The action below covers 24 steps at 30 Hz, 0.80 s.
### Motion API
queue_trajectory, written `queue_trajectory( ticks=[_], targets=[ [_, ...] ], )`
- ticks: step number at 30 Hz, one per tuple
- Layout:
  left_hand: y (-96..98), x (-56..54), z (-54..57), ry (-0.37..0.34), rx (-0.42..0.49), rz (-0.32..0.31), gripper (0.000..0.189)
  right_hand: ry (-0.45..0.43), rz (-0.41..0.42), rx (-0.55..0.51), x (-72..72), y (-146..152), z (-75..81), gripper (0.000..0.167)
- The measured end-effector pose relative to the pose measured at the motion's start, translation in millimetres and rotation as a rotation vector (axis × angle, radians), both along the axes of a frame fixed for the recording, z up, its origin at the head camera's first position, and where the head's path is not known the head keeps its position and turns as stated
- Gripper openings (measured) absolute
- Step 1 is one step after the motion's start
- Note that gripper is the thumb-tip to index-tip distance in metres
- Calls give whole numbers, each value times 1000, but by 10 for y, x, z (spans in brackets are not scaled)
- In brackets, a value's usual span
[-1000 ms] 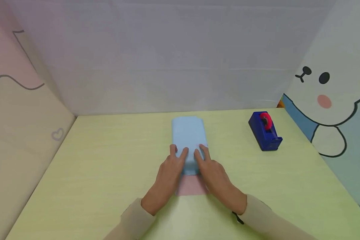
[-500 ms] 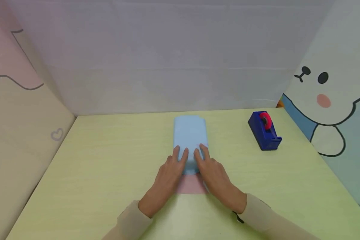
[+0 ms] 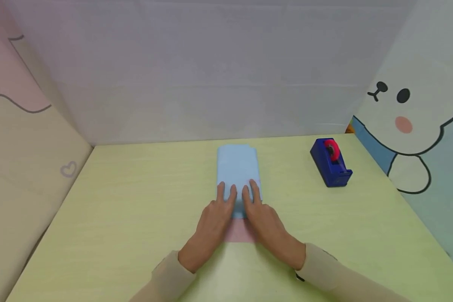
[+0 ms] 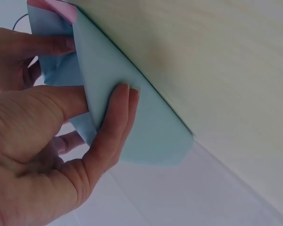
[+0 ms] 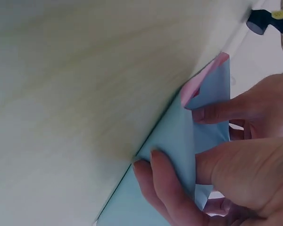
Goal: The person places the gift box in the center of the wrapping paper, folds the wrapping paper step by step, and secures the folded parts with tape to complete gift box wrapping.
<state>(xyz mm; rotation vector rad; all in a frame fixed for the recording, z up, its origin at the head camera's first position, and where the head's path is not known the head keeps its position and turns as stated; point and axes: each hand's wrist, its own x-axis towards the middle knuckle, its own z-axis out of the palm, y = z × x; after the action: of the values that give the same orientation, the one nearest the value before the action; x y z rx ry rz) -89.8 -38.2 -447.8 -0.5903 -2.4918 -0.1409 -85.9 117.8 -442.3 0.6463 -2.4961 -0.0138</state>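
Observation:
A folded sheet of light blue paper point(image 3: 237, 161) lies on the table in the head view, its pink underside point(image 3: 240, 233) showing at the near end. My left hand point(image 3: 213, 218) pinches the left side of a raised fold. In the left wrist view its thumb point(image 4: 70, 101) is tucked under the blue layer, while two fingers point(image 4: 114, 110) lie on the outer face. On the right side, my right hand point(image 3: 266, 220) grips the same fold. The right wrist view has its thumb point(image 5: 207, 165) inside and its fingertips point(image 5: 155, 162) pressing the outer face.
A dark blue tape dispenser point(image 3: 330, 165) with a red core stands at the back right of the yellow-green table point(image 3: 143, 201). A pale grey wall point(image 3: 226, 75) rises behind the table. Printed panels flank both sides, one with a cartoon face point(image 3: 404, 121).
The left fingers have shifted slightly inward and straightened over the blue paper. The right hand stays nearly in place. The head view has moved a little.

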Motion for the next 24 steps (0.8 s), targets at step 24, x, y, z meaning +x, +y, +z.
queue_trajectory(
  ticks=[24],
  targets=[
    [14, 33, 21, -110, 97, -1, 56, -19, 45, -6, -11, 48, 3, 56]
  ],
)
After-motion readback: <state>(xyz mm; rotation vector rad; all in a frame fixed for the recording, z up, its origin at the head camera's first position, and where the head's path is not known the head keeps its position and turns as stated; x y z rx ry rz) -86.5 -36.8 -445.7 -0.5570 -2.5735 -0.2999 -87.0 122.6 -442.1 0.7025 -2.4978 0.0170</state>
